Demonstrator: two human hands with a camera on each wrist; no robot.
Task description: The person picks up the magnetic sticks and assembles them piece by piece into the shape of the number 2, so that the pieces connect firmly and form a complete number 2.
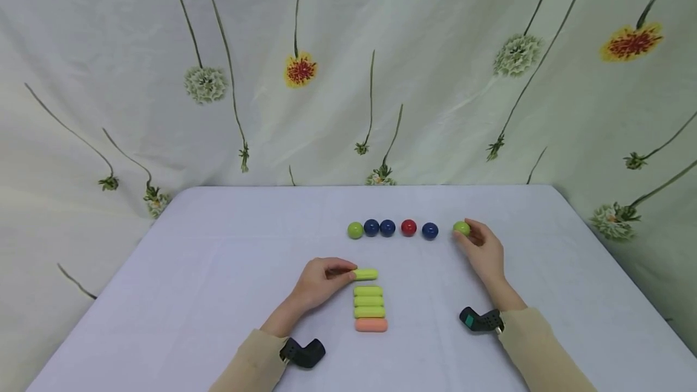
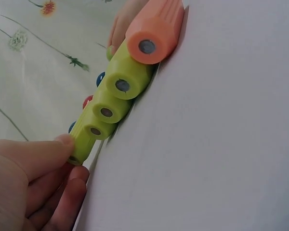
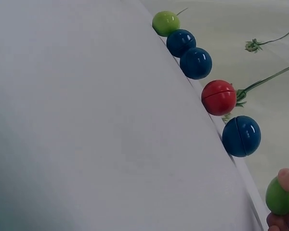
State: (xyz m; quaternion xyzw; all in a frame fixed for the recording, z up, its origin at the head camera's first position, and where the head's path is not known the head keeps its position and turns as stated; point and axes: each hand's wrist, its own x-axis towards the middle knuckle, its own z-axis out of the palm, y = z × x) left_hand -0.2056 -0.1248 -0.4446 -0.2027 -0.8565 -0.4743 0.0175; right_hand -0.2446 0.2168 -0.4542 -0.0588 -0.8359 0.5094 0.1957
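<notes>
My left hand (image 1: 322, 283) pinches the left end of a yellow-green magnetic rod (image 1: 366, 274) between thumb and fingers. Nearer to me lie several more yellow-green rods (image 1: 368, 301) side by side, then an orange rod (image 1: 371, 325) at the front. Round grey inserts show in the rods' ends in the left wrist view. At the right end of a row of balls, my right hand (image 1: 484, 253) grips a green ball (image 1: 461, 228) between thumb and fingers. Closest to that ball is a dark blue ball (image 1: 430, 231), standing apart from it.
Leftward along the row come a red ball (image 1: 408, 227), two dark blue balls (image 1: 379, 228) next to each other, and another green ball (image 1: 355, 230). Everything lies on a white-covered table (image 1: 218, 247). Behind its far edge hangs a flower-printed cloth (image 1: 435, 77).
</notes>
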